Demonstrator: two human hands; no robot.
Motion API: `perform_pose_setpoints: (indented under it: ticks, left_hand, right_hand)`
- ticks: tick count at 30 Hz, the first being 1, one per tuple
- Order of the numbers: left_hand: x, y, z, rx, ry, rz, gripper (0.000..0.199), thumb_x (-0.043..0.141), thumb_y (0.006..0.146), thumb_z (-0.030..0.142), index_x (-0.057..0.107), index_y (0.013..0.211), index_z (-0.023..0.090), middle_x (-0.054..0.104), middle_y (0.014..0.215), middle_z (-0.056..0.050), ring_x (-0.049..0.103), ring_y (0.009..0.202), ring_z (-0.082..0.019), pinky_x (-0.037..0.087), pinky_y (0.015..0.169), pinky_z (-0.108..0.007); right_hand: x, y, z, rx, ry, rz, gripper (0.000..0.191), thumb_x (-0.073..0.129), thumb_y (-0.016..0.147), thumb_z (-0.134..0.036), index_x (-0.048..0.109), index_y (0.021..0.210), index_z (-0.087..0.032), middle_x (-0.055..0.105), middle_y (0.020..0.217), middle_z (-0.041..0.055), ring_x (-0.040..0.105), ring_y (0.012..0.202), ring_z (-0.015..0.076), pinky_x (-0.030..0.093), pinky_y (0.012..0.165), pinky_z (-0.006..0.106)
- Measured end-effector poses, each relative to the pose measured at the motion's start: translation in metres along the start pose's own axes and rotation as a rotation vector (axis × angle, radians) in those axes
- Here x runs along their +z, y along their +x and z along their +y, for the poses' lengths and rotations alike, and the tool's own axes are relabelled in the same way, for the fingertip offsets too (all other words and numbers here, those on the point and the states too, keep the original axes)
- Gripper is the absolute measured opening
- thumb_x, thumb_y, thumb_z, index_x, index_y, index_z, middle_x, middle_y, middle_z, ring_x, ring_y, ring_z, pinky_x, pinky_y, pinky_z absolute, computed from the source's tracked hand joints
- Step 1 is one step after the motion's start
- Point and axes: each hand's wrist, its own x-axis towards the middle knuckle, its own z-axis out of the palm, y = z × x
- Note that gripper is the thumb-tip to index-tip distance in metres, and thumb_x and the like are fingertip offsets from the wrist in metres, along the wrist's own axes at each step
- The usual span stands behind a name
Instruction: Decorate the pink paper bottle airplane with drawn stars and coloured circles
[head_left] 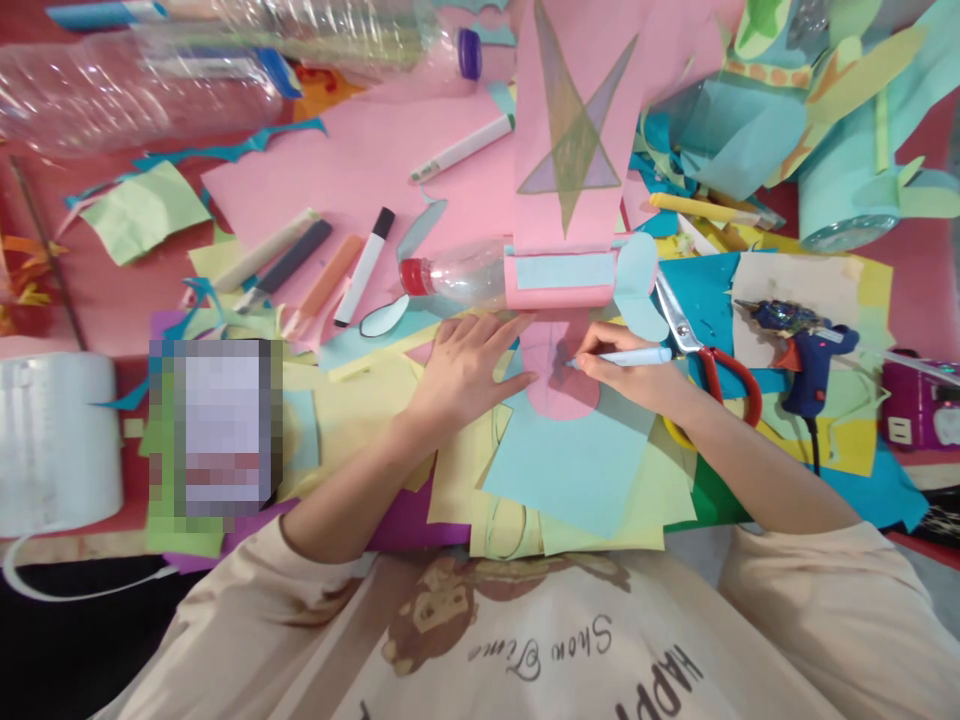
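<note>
My right hand (pixel 611 362) pinches a light blue marker (pixel 637 356), its tip on a pink paper cutout (pixel 561 395) with a rounded lower end. Some darker colouring shows on the cutout near the tip. My left hand (pixel 472 365) lies flat with fingers spread, its fingertips and thumb at the cutout's left side. Under the cutout is a light blue sheet (pixel 577 465) over yellow paper. Just beyond my hands a clear plastic bottle (pixel 469 275) with a red cap lies on its side, wrapped in pink and blue paper.
Red-handled scissors (pixel 682 320) and a blue glue gun (pixel 814 365) lie to the right. Several markers, including a white one with a black cap (pixel 365 265), lie at the left. Plastic bottles (pixel 135 90) lie at the back left. A pixelated device (pixel 225 430) is at the left.
</note>
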Motion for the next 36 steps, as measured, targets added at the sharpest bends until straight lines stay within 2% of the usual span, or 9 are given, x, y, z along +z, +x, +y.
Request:
perform_pose_setpoints:
  ticks: [8,14,19,24,29,36]
  left_hand:
    - [0.0007,-0.0009,-0.0005,0.000,-0.004,0.003,0.057,0.062,0.085,0.044,0.048,0.136,0.022,0.065,0.100,-0.007,0.058,0.095,-0.027,0.041,0.086,-0.040]
    - [-0.0006,-0.0008,0.0003,0.007,0.008,0.007,0.057,0.063,0.085,0.042,0.049,0.136,0.021,0.065,0.099,-0.007,0.059,0.095,-0.027,0.041,0.086,-0.040]
    - [-0.0012,-0.0008,0.0002,-0.002,0.002,-0.002,0.058,0.063,0.084,0.043,0.048,0.137,0.022,0.065,0.100,-0.007,0.059,0.096,-0.027,0.041,0.087,-0.040]
    - [-0.0006,-0.0002,0.0002,-0.002,0.002,-0.001,0.058,0.063,0.084,0.042,0.049,0.136,0.021,0.065,0.100,-0.007,0.059,0.096,-0.027,0.040,0.087,-0.040]
    - [-0.0007,0.0000,0.0003,-0.009,0.006,-0.001,0.058,0.063,0.084,0.044,0.050,0.135,0.022,0.065,0.100,-0.008,0.059,0.096,-0.027,0.040,0.087,-0.040]
    - [-0.0011,0.0001,0.0009,-0.014,-0.013,-0.005,0.057,0.062,0.084,0.043,0.048,0.136,0.023,0.065,0.101,-0.008,0.058,0.097,-0.027,0.040,0.087,-0.040]
  right_hand:
    - [0.0004,0.0013,-0.0016,-0.068,0.060,0.031,0.016,0.051,0.091,-0.030,0.050,0.078,-0.021,0.052,0.074,-0.0025,0.047,0.067,0.0109,0.036,0.065,0.027]
    - [-0.0006,-0.0008,-0.0031,0.028,0.000,-0.015,0.018,0.055,0.089,-0.033,0.051,0.076,-0.021,0.050,0.072,-0.0027,0.043,0.065,0.0116,0.033,0.061,0.026]
    - [-0.0001,-0.0009,-0.0062,-0.053,-0.017,0.048,0.017,0.050,0.092,-0.031,0.049,0.078,-0.021,0.051,0.075,-0.0025,0.047,0.071,0.0120,0.035,0.068,0.026]
    - [-0.0002,0.0007,-0.0031,-0.028,-0.001,-0.023,0.018,0.052,0.089,-0.027,0.048,0.074,-0.021,0.047,0.070,-0.0031,0.043,0.064,0.0113,0.033,0.060,0.026]
    - [-0.0003,0.0010,-0.0041,-0.047,0.005,0.039,0.015,0.051,0.090,-0.028,0.049,0.077,-0.021,0.050,0.074,-0.0030,0.046,0.065,0.0109,0.035,0.063,0.027]
    - [-0.0011,0.0019,-0.0027,-0.014,-0.006,-0.008,0.017,0.051,0.088,-0.024,0.047,0.072,-0.021,0.047,0.068,-0.0031,0.044,0.062,0.0113,0.033,0.059,0.027]
